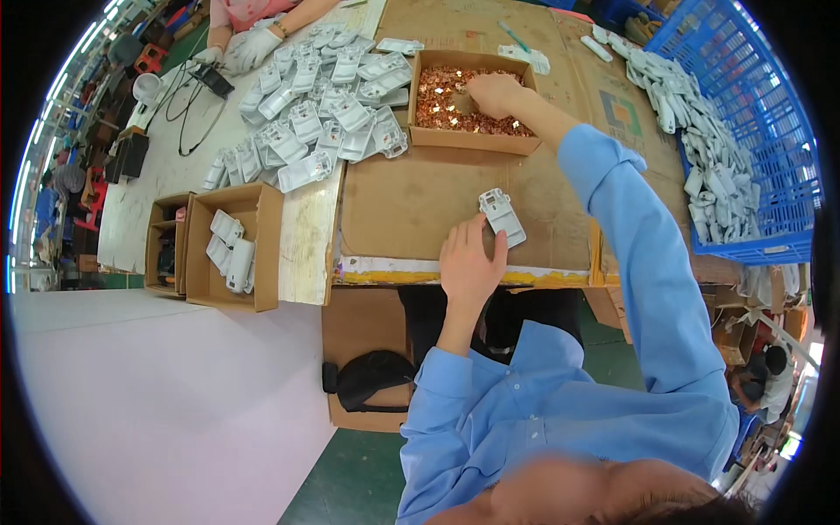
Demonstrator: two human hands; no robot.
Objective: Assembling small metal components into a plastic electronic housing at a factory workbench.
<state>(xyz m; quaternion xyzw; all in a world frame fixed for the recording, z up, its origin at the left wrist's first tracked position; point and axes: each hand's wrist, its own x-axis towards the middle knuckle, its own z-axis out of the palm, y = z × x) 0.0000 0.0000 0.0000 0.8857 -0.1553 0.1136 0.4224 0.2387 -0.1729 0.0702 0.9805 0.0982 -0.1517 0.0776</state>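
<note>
A white plastic housing (503,223) lies on the cardboard-covered table close to its front edge. My left hand (472,262) grips its near left side, thumb on one edge and fingers along the other. Farther off, my right hand (495,94) reaches into a shallow cardboard box (472,138) of small copper-coloured metal pieces (437,96). Its fingers are bent together over the pieces, and the fingertips are too hidden to show what they hold. Left of that box spreads a large heap of similar white housings (324,101).
On the right, a blue plastic crate (761,131) stands beside piled white parts (717,166). An open carton (267,254) with a few housings sits at the left table edge. Across the table, a co-worker's gloved hands (252,48) are near the heap. Cables (188,109) lie far left.
</note>
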